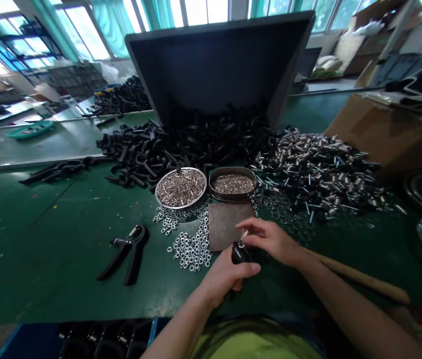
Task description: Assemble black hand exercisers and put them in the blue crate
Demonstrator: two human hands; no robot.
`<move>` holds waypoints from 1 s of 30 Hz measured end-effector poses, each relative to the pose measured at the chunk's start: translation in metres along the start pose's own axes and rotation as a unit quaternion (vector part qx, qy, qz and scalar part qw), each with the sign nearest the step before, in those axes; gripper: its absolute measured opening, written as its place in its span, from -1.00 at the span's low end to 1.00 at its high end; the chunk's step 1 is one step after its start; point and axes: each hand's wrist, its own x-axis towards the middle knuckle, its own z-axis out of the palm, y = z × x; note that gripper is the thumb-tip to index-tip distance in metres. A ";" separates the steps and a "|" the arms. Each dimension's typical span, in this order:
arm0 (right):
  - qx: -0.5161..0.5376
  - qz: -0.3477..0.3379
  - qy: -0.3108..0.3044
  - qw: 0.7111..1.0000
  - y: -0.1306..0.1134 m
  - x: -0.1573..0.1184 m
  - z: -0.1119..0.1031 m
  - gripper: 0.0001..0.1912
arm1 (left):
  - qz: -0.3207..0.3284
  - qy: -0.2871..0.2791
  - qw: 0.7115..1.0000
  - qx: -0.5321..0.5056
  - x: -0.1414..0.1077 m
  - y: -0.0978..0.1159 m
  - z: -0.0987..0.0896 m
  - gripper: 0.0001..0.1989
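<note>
My left hand point(225, 276) is wrapped round a black plastic part point(239, 253), just below a square metal plate point(227, 225). From the right, my right hand point(272, 240) pinches a small metal spring point(244, 236) at the top of that part. On the green bench to the left lies a black hand grip with a spring point(133, 254), its two handles spread. Small metal rings point(192, 251) are scattered left of the plate. Behind it stand a round dish of metal pins point(181, 188) and an oval tin of small metal pieces point(232, 184).
A large dark bin point(220, 70) lies tipped behind a heap of black handles point(147, 149). Metal and black parts point(319, 169) are piled at the right, near a cardboard box point(390, 129). A wooden handle point(363, 279) lies by my right forearm.
</note>
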 end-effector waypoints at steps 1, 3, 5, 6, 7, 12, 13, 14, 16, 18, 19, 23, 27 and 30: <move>-0.033 0.018 -0.002 0.999 0.008 0.001 -0.011 -0.82 | -0.001 -0.016 1.000 -0.012 -0.001 0.000 -0.001 -0.63; -0.163 0.035 0.039 0.985 0.027 0.002 -0.036 -0.87 | 0.010 -0.023 0.999 -0.026 -0.003 -0.001 -0.004 -0.64; -0.305 0.050 0.080 0.948 0.046 0.003 -0.058 -0.91 | 0.029 -0.002 0.999 -0.026 -0.004 -0.002 -0.007 -0.66; -0.353 0.065 0.080 0.930 0.054 0.003 -0.066 -0.92 | 0.044 0.012 0.999 -0.017 -0.003 -0.002 -0.010 -0.66; -0.383 0.082 0.075 0.917 0.061 0.003 -0.071 -0.92 | 0.061 0.024 0.998 -0.006 -0.002 -0.002 -0.011 -0.66; -0.303 0.064 0.101 0.945 0.050 0.003 -0.059 -0.91 | 0.091 0.051 0.994 -0.008 0.005 0.002 -0.013 -0.60; -0.231 0.057 0.094 0.967 0.040 0.002 -0.050 -0.91 | 0.083 0.056 0.995 -0.019 0.007 0.002 -0.012 -0.58; -0.149 0.056 0.079 0.984 0.030 0.001 -0.040 -0.89 | 0.074 0.059 0.995 -0.033 0.009 0.003 -0.009 -0.56; -0.018 0.056 0.042 0.997 0.009 -0.003 -0.019 -0.84 | 0.048 0.054 0.995 -0.075 0.012 0.004 -0.003 -0.49; 0.007 0.041 0.028 0.999 -0.007 -0.007 0.000 -0.84 | 0.019 0.041 0.992 -0.116 0.015 0.005 0.003 -0.42; -0.016 0.031 0.031 0.999 -0.012 -0.008 0.009 -0.85 | 0.009 0.037 0.991 -0.129 0.015 0.005 0.005 -0.40; -0.143 0.001 0.053 0.988 -0.015 -0.010 0.026 -0.88 | 0.011 0.042 0.991 -0.126 0.015 0.004 0.013 -0.40; -0.162 -0.002 0.064 0.985 -0.014 -0.012 0.029 -0.88 | 0.047 0.071 0.995 -0.046 0.012 0.000 0.014 -0.47; -0.103 0.008 0.035 0.994 -0.017 -0.014 0.026 -0.90 | 0.069 0.094 0.993 0.035 0.011 -0.003 0.010 -0.52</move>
